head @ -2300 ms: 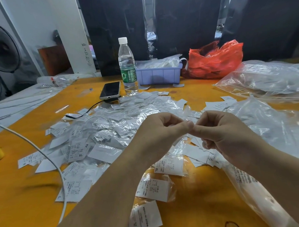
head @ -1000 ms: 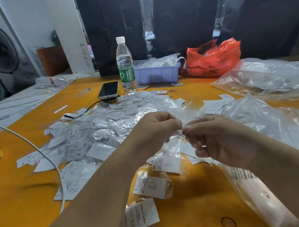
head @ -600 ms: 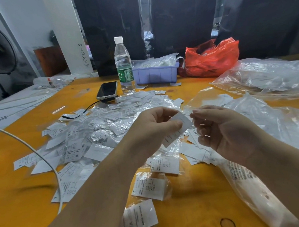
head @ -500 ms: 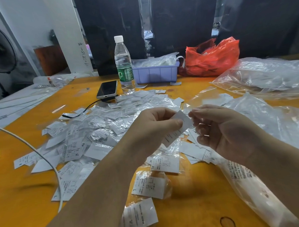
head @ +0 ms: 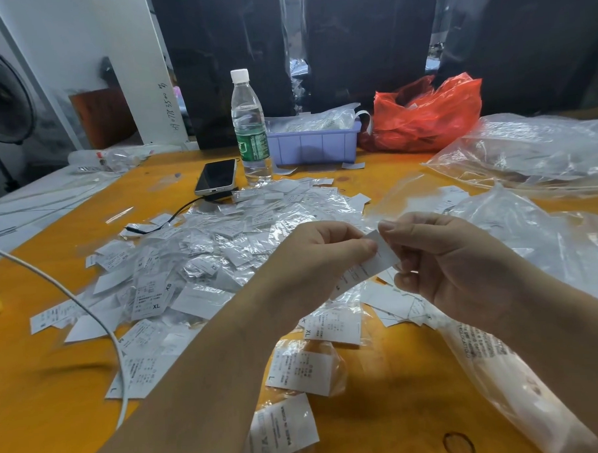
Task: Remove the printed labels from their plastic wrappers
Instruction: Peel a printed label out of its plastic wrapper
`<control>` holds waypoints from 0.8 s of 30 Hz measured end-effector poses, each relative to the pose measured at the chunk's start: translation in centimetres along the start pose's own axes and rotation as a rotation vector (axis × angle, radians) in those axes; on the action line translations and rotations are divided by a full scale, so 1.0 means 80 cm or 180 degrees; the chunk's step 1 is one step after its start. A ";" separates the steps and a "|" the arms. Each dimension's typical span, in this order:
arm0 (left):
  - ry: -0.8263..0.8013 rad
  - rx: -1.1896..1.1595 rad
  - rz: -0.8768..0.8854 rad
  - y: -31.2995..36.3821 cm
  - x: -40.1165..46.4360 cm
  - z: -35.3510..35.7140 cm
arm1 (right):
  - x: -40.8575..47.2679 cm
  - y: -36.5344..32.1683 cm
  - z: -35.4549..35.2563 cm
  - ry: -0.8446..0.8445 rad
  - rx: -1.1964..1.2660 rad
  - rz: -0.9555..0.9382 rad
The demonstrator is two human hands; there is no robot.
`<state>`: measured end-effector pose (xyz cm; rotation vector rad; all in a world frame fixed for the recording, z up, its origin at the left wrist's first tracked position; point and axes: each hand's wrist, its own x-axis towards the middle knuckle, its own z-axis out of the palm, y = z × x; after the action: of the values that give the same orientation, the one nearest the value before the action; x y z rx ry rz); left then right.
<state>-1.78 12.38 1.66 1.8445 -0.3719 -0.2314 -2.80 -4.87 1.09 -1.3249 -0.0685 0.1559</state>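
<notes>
Both hands are up over the orange counter [head: 384, 407], meeting at one white printed label [head: 368, 268]. Left hand [head: 312, 260] pinches the label btwn thumb and curled fingers, near its upper end. Right hand [head: 450, 264] has fingers curled, thumb and forefinger at the label's top corner; looks like it's touching or pinching it, but can't tell for sure whether a clear wrapper is in that grip. The label hangs tilted, lower end toward the left wrist, held above the pile and not lying on the counter.

Below and to the left is a big heap of labels w/ clear wrappers [head: 223, 243], some marked XL and XS. A few wrapped labels lie closer, e.g. one just under the left forearm [head: 302, 371].

At the back: water bottle [head: 250, 132] upright, phone [head: 216, 177] just beside it on its left, purple bin [head: 316, 141] on its right, red bag [head: 430, 118] beside the bin. Large clear bags [head: 527, 148] at right. White cable [head: 89, 311] curves across the left side.
</notes>
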 end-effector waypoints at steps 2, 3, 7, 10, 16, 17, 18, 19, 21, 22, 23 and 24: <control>0.0057 0.0045 -0.0008 0.000 0.000 -0.002 | 0.000 0.000 -0.001 0.0023 -0.0028 -0.0010; 0.0124 0.0081 -0.0010 0.000 0.000 -0.004 | 0.000 0.000 -0.001 0.0029 -0.0060 -0.0024; 0.0609 0.0190 0.0095 0.000 0.003 -0.019 | -0.002 -0.002 -0.002 -0.0033 -0.0231 -0.0072; 0.0830 -0.0025 0.0231 0.003 0.003 -0.025 | -0.004 -0.005 -0.001 -0.0347 -0.0412 0.0009; 0.0950 -0.0045 0.0537 0.001 0.001 -0.014 | -0.013 -0.003 0.003 -0.1161 -0.0710 0.0311; 0.0931 0.0102 0.0575 0.001 0.001 -0.012 | -0.014 -0.003 0.003 -0.1272 -0.0756 0.0347; 0.0882 0.0213 0.0594 0.002 0.001 -0.011 | -0.014 -0.003 0.004 -0.1355 -0.0802 0.0381; 0.0809 0.0247 0.0587 0.003 0.000 -0.009 | -0.015 -0.003 0.004 -0.1417 -0.0850 0.0412; 0.0613 0.0108 0.0518 0.006 -0.002 -0.007 | -0.016 -0.003 0.004 -0.1510 -0.0935 0.0470; 0.0525 0.0051 0.0492 0.007 -0.003 -0.007 | -0.016 -0.003 0.003 -0.1539 -0.0960 0.0493; 0.0462 0.0039 0.0480 0.007 -0.003 -0.008 | -0.016 -0.003 0.003 -0.1551 -0.0977 0.0512; 0.0408 0.0054 0.0483 0.007 -0.003 -0.009 | -0.016 -0.003 0.002 -0.1559 -0.0993 0.0525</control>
<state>-1.81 12.95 2.43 1.8273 -0.4231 -0.0061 -4.03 -4.93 1.40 -1.5779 -0.4124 0.6294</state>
